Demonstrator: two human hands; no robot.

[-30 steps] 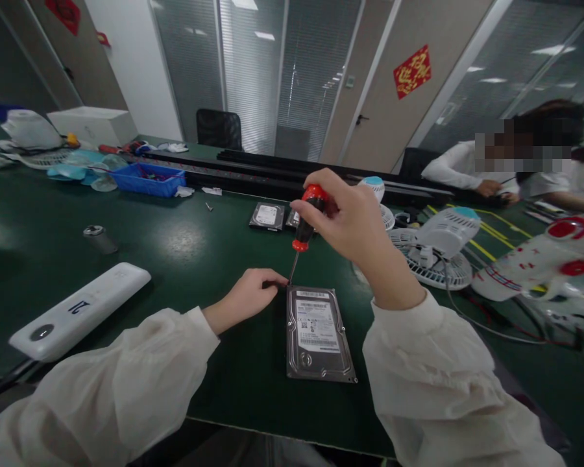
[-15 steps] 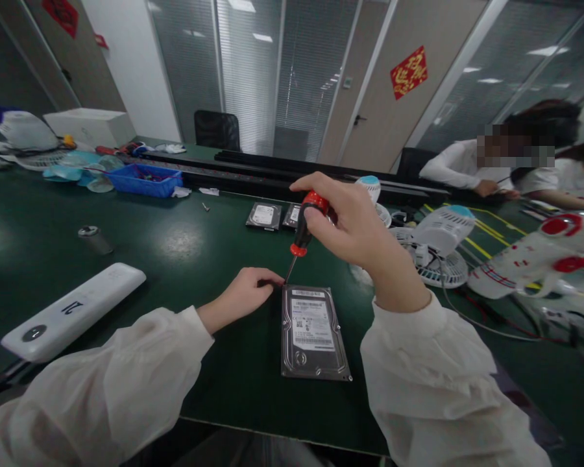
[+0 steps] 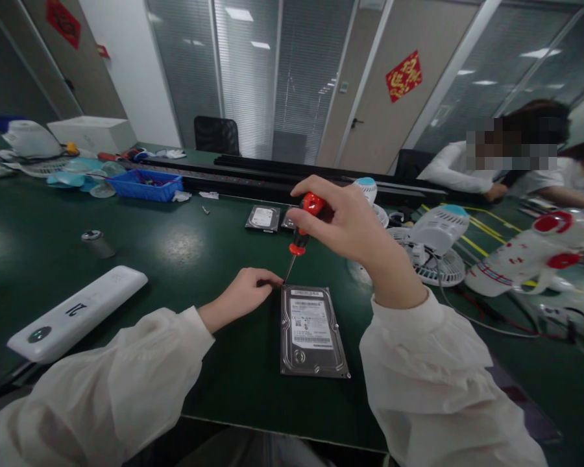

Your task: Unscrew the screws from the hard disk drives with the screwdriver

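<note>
Screwdriver (image 3: 299, 241), red and black, is gripped by the handle between the thumb and fingers of the right hand (image 3: 343, 217), its thin shaft leaning down to the far left corner of the hard drive (image 3: 314, 334). That drive lies flat, printed face up, on the green table (image 3: 246, 395), between the two forearms. The left hand (image 3: 246, 295) reaches to the same corner, fingertips beside the shaft's tip; whether they pinch anything I cannot tell. The drive looks rigid and dense for its size, probably heavy enough to sit fairly steady, though its smooth metal could slide under a sideways push. Its insides are likely sensitive to knocks, so the long side edges seem the best hold; the screwdriver's thick handle should give firm purchase, while its slim tip could slip
</note>
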